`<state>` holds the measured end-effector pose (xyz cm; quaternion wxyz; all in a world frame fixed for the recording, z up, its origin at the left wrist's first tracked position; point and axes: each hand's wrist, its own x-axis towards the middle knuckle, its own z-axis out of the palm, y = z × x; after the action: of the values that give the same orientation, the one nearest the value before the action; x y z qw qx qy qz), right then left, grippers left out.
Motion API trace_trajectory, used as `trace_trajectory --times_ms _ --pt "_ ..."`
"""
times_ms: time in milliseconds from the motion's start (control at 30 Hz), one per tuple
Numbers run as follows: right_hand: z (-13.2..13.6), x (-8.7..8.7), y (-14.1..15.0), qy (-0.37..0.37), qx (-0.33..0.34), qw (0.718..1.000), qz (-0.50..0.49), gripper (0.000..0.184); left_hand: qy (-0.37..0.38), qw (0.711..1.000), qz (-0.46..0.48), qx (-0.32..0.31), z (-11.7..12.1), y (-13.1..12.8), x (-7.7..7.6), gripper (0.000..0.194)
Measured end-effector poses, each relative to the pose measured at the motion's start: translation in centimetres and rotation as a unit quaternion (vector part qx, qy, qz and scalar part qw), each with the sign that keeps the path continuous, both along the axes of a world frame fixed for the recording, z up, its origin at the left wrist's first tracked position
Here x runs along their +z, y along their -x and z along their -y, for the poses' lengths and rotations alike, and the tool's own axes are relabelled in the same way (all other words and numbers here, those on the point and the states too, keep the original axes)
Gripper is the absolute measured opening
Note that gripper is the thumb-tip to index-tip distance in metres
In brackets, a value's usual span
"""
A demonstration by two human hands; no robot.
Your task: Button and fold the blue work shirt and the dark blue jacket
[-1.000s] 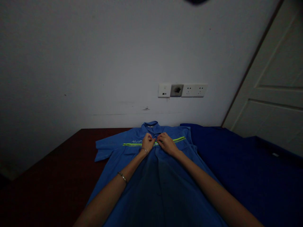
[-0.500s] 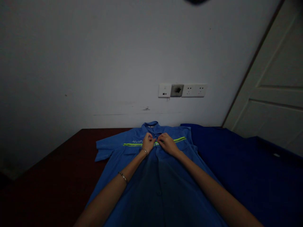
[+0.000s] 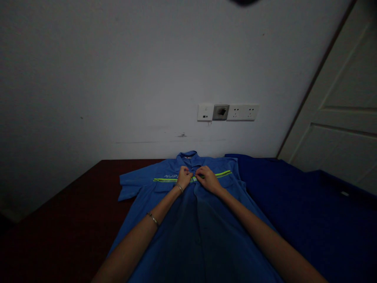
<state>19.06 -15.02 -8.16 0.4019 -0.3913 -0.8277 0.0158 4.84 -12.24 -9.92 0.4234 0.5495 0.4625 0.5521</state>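
A blue short-sleeved work shirt (image 3: 176, 220) lies front up, its collar toward the wall. A yellow-green reflective stripe (image 3: 224, 173) runs across its chest, with pale lettering above it on the left. At the front placket, level with the stripe, my left hand (image 3: 184, 179) pinches the shirt's edge with thumb and fingers. Close beside it, my right hand (image 3: 207, 177) is closed in a pinch on the other side of the placket. The fingertips almost meet, and any button between them is too small to make out. Lower down, the placket shows a button (image 3: 197, 239).
The shirt rests on a dark red-brown table (image 3: 76, 208). Dark blue cloth (image 3: 297, 212) covers the right side. Behind stands a pale wall with a row of sockets (image 3: 241, 113), and a white panelled door (image 3: 347, 114) is at the right.
Almost nothing differs. Both hands stay at the same spot on the placket, with only a slight shift of the fingers.
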Motion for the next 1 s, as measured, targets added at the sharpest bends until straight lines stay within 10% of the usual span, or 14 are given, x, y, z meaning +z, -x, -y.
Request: trace_trajectory --times_ms 333,733,1000 --pt "-0.5 -0.3 -0.4 0.018 0.001 0.996 -0.085 0.007 -0.193 0.960 -0.197 -0.049 1.0 1.2 1.5 0.017" --pt "-0.3 0.0 -0.8 0.039 0.020 0.998 -0.040 0.007 -0.235 0.932 -0.267 -0.064 0.8 2.1 1.3 0.004" --pt "0.3 3.4 -1.5 0.004 -0.007 0.999 0.053 0.042 -0.252 0.915 -0.313 -0.045 0.7 2.0 0.8 0.003"
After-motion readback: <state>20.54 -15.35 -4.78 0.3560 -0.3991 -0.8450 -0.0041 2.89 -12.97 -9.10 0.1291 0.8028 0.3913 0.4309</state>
